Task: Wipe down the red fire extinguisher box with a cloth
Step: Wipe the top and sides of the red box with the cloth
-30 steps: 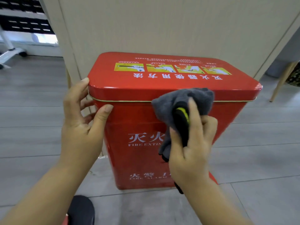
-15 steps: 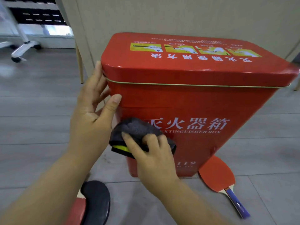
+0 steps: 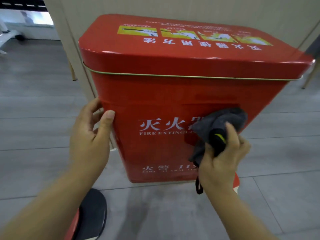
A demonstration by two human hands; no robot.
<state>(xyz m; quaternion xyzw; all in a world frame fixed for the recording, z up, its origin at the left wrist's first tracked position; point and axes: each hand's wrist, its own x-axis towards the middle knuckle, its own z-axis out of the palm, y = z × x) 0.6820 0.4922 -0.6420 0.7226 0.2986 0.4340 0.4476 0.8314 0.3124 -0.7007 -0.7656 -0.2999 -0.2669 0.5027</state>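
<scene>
The red fire extinguisher box is standing on the grey floor, its far side close against a beige panel. Since half a second ago the grey cloth has been carried from the left part of the near face to the right part, at the height of the white lettering; a sideways stroke seems to be in progress, and the low band and the lid are probably still to be done. The cloth is bunched and clamped in the right hand and pressed on the face. The left hand is spread open on the left corner edge, bracing the box. Free floor is seen at the left and right of the box. A black pad lies near on the floor.
</scene>
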